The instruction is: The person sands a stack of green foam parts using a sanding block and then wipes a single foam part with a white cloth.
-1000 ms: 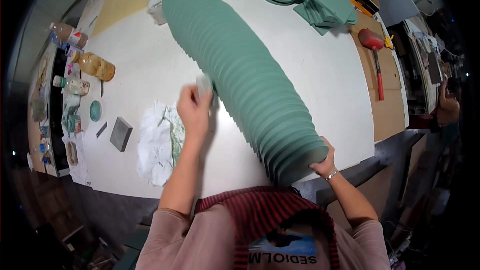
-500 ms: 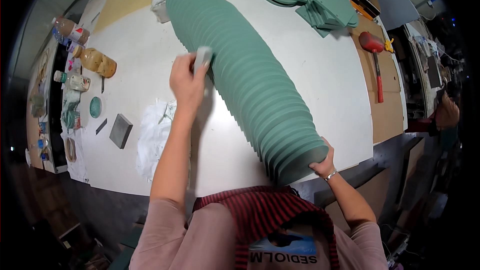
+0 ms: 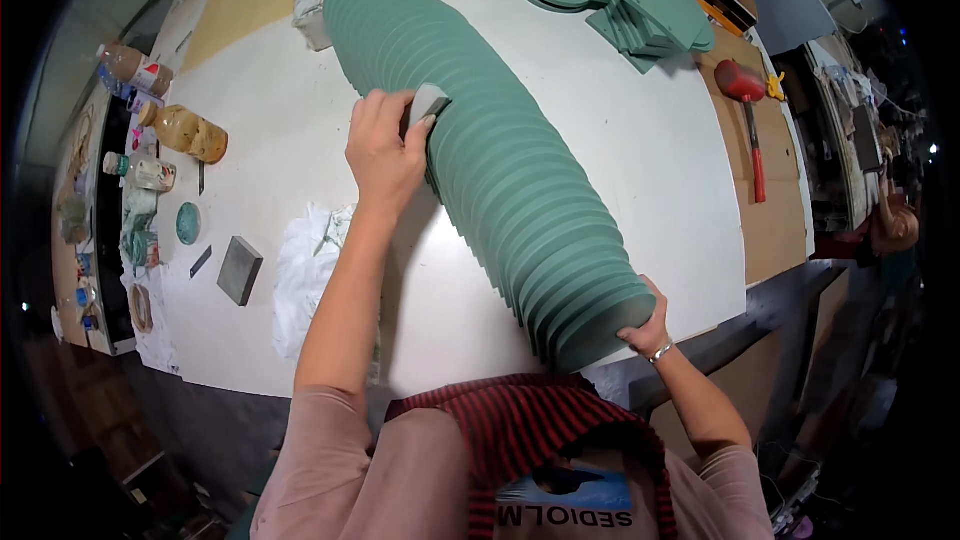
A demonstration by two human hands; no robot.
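Note:
A long row of thin green rounded plates point(image 3: 500, 170) leans overlapped across the white table, running from the far left to the near edge. My left hand point(image 3: 388, 145) pinches a small light grey block point(image 3: 430, 100) and holds it against the plates' left edges, about a third of the way down from the far end. At the near end, my right hand point(image 3: 648, 318) grips the last plate, thumb on its face and fingers round its right edge. Those fingers are partly hidden. A white block-like support point(image 3: 313, 15) stands by the row's far end.
More green plates point(image 3: 655, 15) are stacked at the far right. A red mallet point(image 3: 743, 85) lies on cardboard at the right. Bottles point(image 3: 190, 133), a dark grey block point(image 3: 240, 270) and a white cloth point(image 3: 303, 270) are on the left. Another person's arm point(image 3: 893, 225) shows far right.
My left hand has moved slightly right with the light grey block, which now sits over the plate edges and is tilted differently. My right hand keeps its grip at the near end.

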